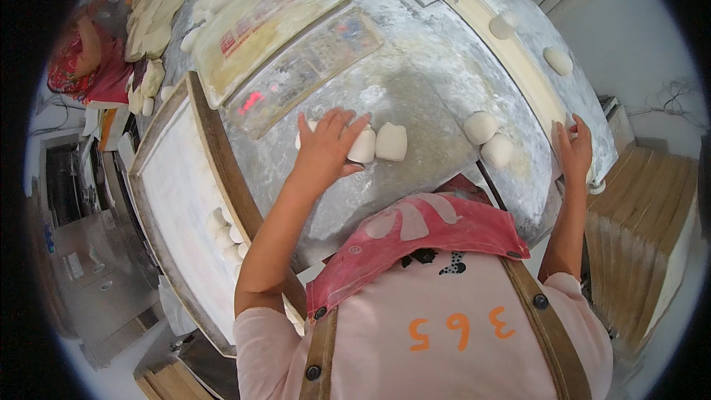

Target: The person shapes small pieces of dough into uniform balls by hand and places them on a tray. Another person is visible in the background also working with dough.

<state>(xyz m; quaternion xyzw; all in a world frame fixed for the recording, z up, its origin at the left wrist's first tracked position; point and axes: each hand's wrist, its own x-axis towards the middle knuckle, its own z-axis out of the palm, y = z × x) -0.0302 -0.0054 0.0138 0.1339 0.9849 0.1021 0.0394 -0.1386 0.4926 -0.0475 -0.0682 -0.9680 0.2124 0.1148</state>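
My left hand (328, 147) lies spread over a short row of white dough pieces on the floured metal worktop, its fingers resting on them. One dough piece (364, 145) shows beside its thumb and another (391, 141) stands at the right end of the row. Whether the hand grips any piece is hidden. My right hand (575, 147) is at the right edge of the worktop, fingers apart, touching the edge of a cream-coloured conveyor belt (525, 75). Between the hands, two round dough pieces (480, 128) (497, 150) sit touching each other.
At left, a wood-framed tray (183, 178) holds several dough pieces (223, 238). A cutting board (266, 28) and a flat clear-covered panel lie beyond my left hand. Two dough pieces (557, 61) (503, 25) are past the belt. A person in red (89, 64) is far left. Stacked boards (639, 233) stand right.
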